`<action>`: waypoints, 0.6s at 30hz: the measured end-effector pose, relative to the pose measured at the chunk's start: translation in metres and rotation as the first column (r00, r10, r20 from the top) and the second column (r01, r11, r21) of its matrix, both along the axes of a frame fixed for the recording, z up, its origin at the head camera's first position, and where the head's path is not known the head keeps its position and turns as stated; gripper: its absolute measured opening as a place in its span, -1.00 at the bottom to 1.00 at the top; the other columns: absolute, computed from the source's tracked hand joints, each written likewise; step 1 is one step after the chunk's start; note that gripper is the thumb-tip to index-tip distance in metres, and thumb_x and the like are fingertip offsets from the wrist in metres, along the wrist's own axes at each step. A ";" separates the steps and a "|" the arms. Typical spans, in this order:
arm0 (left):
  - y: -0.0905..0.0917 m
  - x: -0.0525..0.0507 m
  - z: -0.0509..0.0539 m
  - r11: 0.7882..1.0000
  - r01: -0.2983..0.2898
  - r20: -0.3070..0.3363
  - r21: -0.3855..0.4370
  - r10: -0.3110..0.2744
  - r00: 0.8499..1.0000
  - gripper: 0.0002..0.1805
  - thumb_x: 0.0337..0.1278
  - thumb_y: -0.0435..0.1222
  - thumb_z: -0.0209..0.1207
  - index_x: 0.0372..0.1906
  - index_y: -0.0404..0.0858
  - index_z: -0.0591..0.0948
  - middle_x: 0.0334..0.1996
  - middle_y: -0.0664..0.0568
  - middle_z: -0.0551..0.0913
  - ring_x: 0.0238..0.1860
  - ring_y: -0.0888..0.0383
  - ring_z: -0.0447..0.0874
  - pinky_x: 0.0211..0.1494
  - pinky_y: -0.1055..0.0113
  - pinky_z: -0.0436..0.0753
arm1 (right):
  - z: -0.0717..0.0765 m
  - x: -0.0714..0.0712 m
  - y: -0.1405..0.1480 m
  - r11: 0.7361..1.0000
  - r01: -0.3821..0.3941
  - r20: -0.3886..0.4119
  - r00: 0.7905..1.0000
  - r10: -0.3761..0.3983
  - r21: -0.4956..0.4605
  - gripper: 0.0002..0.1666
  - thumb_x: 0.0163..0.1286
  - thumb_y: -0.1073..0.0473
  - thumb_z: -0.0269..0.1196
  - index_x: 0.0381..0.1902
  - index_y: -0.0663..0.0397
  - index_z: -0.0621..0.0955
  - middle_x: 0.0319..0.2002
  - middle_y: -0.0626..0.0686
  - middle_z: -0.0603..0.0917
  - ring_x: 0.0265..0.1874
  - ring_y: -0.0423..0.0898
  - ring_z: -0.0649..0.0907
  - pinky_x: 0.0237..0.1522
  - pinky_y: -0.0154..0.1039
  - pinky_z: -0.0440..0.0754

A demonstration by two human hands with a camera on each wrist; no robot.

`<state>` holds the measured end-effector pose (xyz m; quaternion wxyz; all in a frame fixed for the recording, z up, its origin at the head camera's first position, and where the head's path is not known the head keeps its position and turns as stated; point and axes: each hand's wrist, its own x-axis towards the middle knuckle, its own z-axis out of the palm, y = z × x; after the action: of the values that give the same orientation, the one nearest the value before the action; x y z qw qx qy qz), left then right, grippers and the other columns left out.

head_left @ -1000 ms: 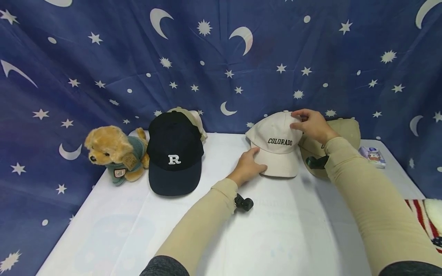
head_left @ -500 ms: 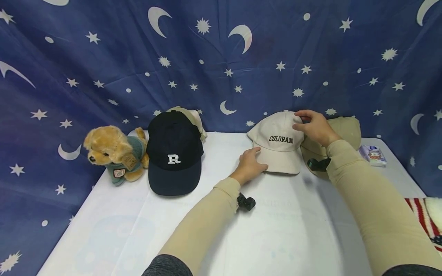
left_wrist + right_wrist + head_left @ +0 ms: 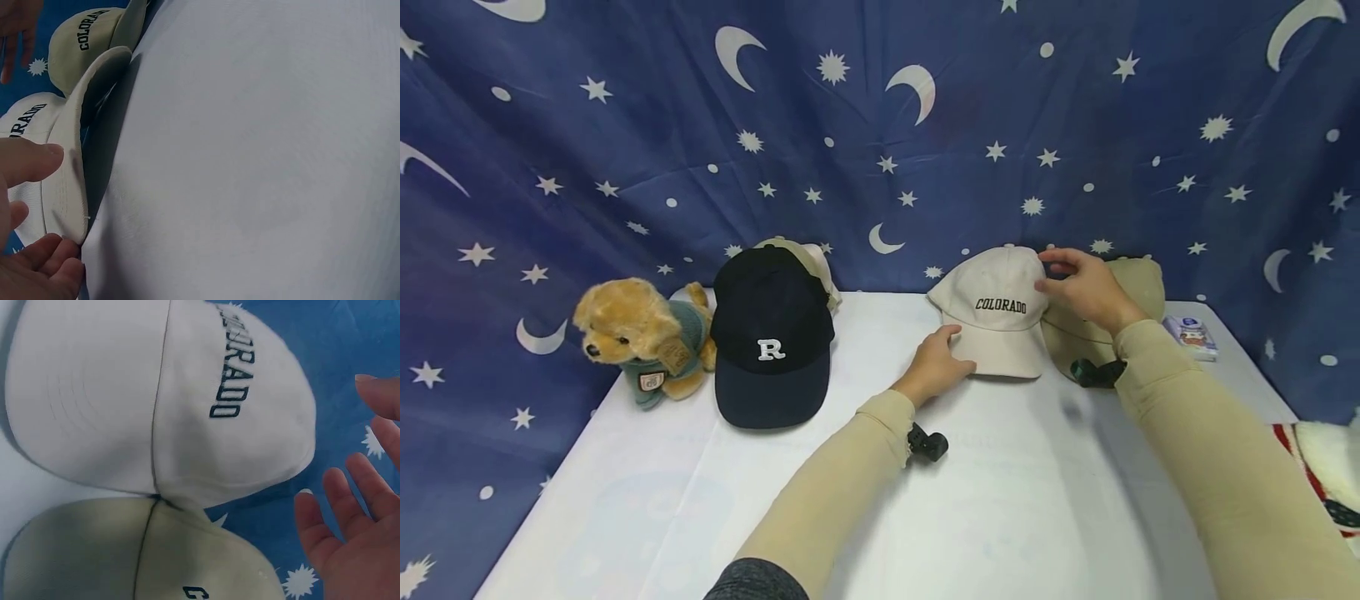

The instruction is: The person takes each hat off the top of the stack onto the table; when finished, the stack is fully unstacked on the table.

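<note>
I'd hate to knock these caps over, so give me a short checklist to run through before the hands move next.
1. White cap upright, lettering facing forward: ok.
2. Right hand off the white cap: ok, the right wrist view shows a gap.
3. Left hand off the brim: cannot tell, the fingertips may touch its edge.
4. Clear gap between white cap and tan cap: not ok, they appear to meet in the right wrist view.
5. Black cap away from both hands: ok.
</note>
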<state>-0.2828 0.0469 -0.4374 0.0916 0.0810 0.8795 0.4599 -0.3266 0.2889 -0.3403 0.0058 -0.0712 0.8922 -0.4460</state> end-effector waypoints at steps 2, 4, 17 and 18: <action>0.000 0.000 0.000 1.000 0.007 -0.007 0.001 -0.007 1.000 -0.24 0.18 -0.26 0.36 0.47 -0.23 0.34 0.38 -0.18 0.40 0.40 -0.07 0.33 0.40 0.17 0.34 | 0.001 0.004 -0.001 1.000 -0.004 -0.004 1.000 0.004 -0.007 -0.34 0.37 0.26 0.32 0.36 0.32 0.40 0.50 0.21 0.23 0.37 0.20 0.32 0.24 0.07 0.39; -0.002 0.001 0.001 1.000 0.012 -0.015 0.006 -0.012 1.000 -0.24 0.18 -0.26 0.35 0.47 -0.23 0.34 0.38 -0.18 0.39 0.40 -0.06 0.33 0.41 0.18 0.33 | 0.002 0.008 -0.003 1.000 -0.011 -0.011 1.000 0.010 -0.016 -0.34 0.36 0.28 0.32 0.36 0.32 0.40 0.48 0.23 0.26 0.38 0.19 0.33 0.24 0.08 0.39; -0.043 0.014 0.024 0.997 0.001 -0.064 0.079 0.004 0.998 -0.23 0.15 -0.22 0.37 0.46 -0.20 0.36 0.39 -0.15 0.38 0.36 -0.08 0.37 0.31 0.09 0.45 | 0.000 0.044 -0.005 0.993 -0.110 -0.121 0.987 0.106 -0.029 -0.35 0.33 0.34 0.33 0.34 0.38 0.42 0.38 0.28 0.37 0.31 0.23 0.41 -0.09 -0.57 0.44; -0.047 0.016 0.026 0.996 -0.002 -0.060 0.089 0.007 0.998 -0.23 0.15 -0.22 0.37 0.46 -0.19 0.36 0.39 -0.13 0.37 0.37 -0.07 0.37 0.31 0.08 0.45 | -0.001 0.048 -0.005 0.993 -0.114 -0.115 0.987 0.109 -0.036 -0.35 0.33 0.34 0.33 0.34 0.37 0.41 0.38 0.28 0.37 0.31 0.23 0.40 -0.10 -0.57 0.45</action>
<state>-0.2667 -0.0002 -0.4112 0.0602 0.0968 0.8606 0.4963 -0.2790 0.2842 -0.3411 -0.0210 -0.1461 0.8759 -0.4593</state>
